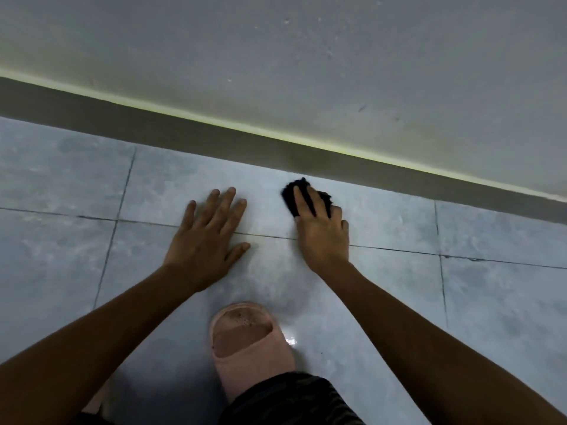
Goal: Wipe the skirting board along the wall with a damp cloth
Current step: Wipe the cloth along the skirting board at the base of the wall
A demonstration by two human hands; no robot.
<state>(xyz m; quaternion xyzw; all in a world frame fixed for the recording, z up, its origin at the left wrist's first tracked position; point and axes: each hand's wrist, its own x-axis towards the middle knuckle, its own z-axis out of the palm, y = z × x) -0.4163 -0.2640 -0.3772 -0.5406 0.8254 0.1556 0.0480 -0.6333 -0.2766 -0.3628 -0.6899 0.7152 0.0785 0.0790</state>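
Observation:
A dark grey-brown skirting board (214, 139) runs along the foot of the pale wall (306, 72), slanting from upper left down to the right edge. My right hand (322, 228) presses a black cloth (299, 191) onto the floor tiles, a short way in front of the skirting; its fingers lie over the cloth and cover most of it. My left hand (208, 237) rests flat on the floor with its fingers spread, holding nothing, to the left of the cloth.
Grey glossy floor tiles (491, 302) with dark grout lines cover the ground. A pink slipper (245, 348) sits between my forearms near the bottom, with dark patterned clothing (291, 400) below it. A bright yellowish line runs along the skirting's top edge.

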